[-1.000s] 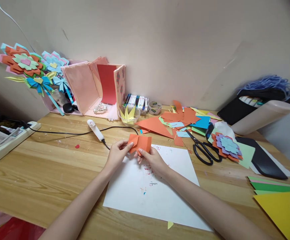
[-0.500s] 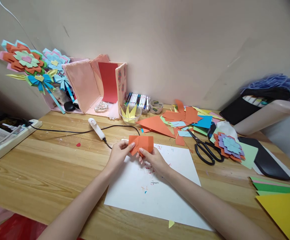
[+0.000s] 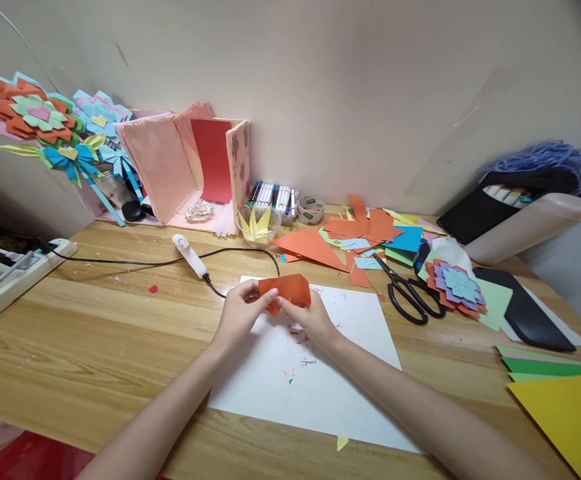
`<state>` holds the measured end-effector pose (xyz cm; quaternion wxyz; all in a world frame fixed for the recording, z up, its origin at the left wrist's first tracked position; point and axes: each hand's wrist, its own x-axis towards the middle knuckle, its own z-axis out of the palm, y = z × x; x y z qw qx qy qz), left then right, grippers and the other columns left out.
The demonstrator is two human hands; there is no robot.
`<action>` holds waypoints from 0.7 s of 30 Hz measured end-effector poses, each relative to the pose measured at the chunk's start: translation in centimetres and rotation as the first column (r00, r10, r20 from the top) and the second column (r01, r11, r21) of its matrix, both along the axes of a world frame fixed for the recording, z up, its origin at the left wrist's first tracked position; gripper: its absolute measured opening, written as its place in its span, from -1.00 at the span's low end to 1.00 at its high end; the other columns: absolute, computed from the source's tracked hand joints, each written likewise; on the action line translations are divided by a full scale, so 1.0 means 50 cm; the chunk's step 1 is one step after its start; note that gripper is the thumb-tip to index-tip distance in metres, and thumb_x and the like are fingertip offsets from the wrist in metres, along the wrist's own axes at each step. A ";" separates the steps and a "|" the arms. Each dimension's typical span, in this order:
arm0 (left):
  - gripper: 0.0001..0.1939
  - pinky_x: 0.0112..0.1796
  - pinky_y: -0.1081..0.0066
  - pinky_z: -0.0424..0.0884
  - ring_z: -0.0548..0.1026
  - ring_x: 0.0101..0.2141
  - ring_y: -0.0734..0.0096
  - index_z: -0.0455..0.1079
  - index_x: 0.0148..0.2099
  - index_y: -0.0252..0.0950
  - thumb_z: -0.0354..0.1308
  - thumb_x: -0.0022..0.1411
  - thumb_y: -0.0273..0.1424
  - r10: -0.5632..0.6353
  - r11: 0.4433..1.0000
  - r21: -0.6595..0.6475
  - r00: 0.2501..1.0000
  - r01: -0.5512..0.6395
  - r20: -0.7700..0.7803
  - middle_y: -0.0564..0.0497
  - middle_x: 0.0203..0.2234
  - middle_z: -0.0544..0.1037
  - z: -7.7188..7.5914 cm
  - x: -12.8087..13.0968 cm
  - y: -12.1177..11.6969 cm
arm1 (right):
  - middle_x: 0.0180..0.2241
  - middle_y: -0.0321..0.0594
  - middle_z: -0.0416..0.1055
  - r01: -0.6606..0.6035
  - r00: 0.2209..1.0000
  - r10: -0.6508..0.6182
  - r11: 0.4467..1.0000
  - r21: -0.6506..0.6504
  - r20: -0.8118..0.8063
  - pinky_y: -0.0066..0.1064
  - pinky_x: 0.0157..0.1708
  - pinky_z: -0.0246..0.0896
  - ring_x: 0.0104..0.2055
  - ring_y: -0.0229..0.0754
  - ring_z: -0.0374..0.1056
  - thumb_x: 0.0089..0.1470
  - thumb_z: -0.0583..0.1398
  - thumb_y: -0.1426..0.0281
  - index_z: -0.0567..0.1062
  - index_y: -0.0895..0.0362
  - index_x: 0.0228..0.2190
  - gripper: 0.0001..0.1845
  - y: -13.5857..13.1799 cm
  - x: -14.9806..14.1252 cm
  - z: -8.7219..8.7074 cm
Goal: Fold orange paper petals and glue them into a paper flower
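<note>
A folded piece of orange paper is held up between both hands, above the far part of a white sheet marked with small coloured stains. My left hand pinches its left part, thumb in front. My right hand grips the lower right, its thumb tip close to the left thumb. Both hands are closed on the paper, and most fingers are hidden behind it. Just beyond and to the left lies a white hot glue gun with a black cord. Black-handled scissors rest to the right of the sheet.
Orange and coloured paper scraps are piled at the back. A clear bowl with yellow paper pieces stands by the markers. Layered paper flowers rise at the left, above a power strip. Yellow paper lies front right.
The orange paper has been bent or folded over, so it now looks lower and wider. My thumbs have come closer together at its lower edge. The view has shifted slightly.
</note>
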<state>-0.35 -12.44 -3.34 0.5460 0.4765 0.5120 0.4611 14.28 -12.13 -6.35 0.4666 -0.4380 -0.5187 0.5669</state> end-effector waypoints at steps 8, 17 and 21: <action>-0.72 -0.35 0.44 0.37 0.47 -0.44 0.38 0.49 -0.42 -0.38 0.24 -0.05 -0.22 0.085 0.995 0.067 0.994 -0.080 -0.073 -0.04 -0.49 0.56 0.015 -0.005 0.001 | -0.44 -0.22 0.41 -0.050 0.999 0.049 0.998 -0.026 -0.021 -0.41 -0.45 0.19 -0.43 -0.22 0.29 -0.11 0.25 0.24 0.43 0.16 -0.37 -0.72 -0.005 0.000 0.003; -0.70 -0.36 0.45 0.36 0.48 -0.41 0.35 0.49 -0.39 -0.38 0.29 -0.11 -0.23 0.016 1.000 0.004 0.994 -0.015 -0.110 -0.06 -0.46 0.57 0.012 -0.010 0.004 | -0.44 -0.18 0.41 -0.005 0.999 0.002 0.998 -0.067 -0.043 -0.39 -0.41 0.20 -0.39 -0.19 0.30 -0.13 0.25 0.25 0.43 0.22 -0.44 -0.72 0.000 0.000 0.007; -0.70 -0.40 0.46 0.34 0.46 -0.44 0.36 0.48 -0.38 -0.38 0.28 -0.11 -0.23 -0.038 0.999 -0.010 0.988 0.037 -0.152 -0.05 -0.46 0.56 0.008 -0.011 0.002 | -0.44 -0.19 0.40 -0.024 0.999 0.023 0.998 -0.054 -0.028 -0.39 -0.40 0.20 -0.39 -0.19 0.30 -0.11 0.23 0.26 0.42 0.21 -0.43 -0.75 -0.002 0.000 0.008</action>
